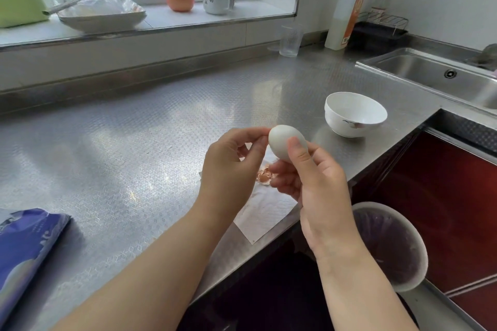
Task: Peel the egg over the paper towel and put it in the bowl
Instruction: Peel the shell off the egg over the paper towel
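Forearms rise from the bottom edge to mid-frame. Right hand grips the egg, white and shell-free where it shows, thumb across its front and fingers curled beneath. Left hand pinches the egg's upper left end with its fingertips. Directly below lies the towel with brown shell bits. Farther off, right of centre, stands the bowl; a sink sits upper right.

Smooth white egg held above shell-strewn paper towel, white bowl beside.
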The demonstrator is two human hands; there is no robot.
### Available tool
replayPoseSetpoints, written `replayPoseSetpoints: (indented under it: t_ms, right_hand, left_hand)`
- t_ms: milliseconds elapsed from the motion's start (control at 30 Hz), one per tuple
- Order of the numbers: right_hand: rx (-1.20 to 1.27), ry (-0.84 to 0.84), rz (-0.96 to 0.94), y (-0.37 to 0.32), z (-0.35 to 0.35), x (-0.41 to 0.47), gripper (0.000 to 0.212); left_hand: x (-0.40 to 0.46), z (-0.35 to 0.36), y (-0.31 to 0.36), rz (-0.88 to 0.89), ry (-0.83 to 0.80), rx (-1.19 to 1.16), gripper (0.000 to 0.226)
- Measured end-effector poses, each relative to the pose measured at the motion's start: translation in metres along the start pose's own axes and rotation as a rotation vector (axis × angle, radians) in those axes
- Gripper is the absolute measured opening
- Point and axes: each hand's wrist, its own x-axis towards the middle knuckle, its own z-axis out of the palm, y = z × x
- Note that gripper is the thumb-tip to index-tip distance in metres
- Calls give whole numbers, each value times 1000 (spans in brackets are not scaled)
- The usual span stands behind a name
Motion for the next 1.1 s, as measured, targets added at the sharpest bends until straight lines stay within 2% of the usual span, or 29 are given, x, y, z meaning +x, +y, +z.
replayPoseSetpoints:
  t_ms: [167,333,467,533,700,833,933,1100]
  right_hand:
    - [183,-52,204,-5,-10,2,35]
    - [357,-44,346,-7,-19,8,36]
    - [377,-43,343,-11,-25,11,35]
    - [370,-42,337,-12,-26,11,35]
    - [319,-54,312,-11,-28,11,37]
    - [280,-59,294,-9,-28,9,35]
    - [270,-56,292,-9,-28,9,34]
    - [258,-50,278,-9,-28,8,34]
  left_hand:
    - [0,0,-4,129,2,164,17]
    - [5,-4,-8,80,-31,241,15]
    - [7,-9,-12,-13,-146,465,16]
    - [7,-11,-13,-46,-162,540,9]
    - [7,-8,-13,71,-187,692,23]
    - [6,-11,-8,33,-107,643,19]
    - [7,-13,-7,3,-107,625,16]
    - [7,-9,-13,115,-159,662,28]
